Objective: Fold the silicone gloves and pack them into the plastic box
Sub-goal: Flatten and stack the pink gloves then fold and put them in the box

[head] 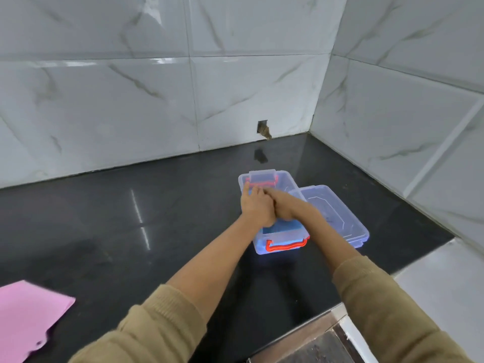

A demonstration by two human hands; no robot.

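Both your hands press down together inside the open plastic box (275, 231) on a black counter (131, 218).

Far to the left of your hands, a pink sheet (28, 318) lies at the counter's near edge. Your left hand (255, 205) lies flat, palm down and fingers spread toward the box's far end; it grasps nothing that shows. Your right hand (284, 206) touches it just to the right, knuckles bent; you cannot tell whether it is closed on anything. Under and just nearer than both palms, a blue layer (281, 227) shows through the clear walls, likely the silicone gloves, though their shape is hidden. Red latches sit at the near (285, 246) and far ends. Just right of your hands, the clear lid (337, 218) rests against the box.
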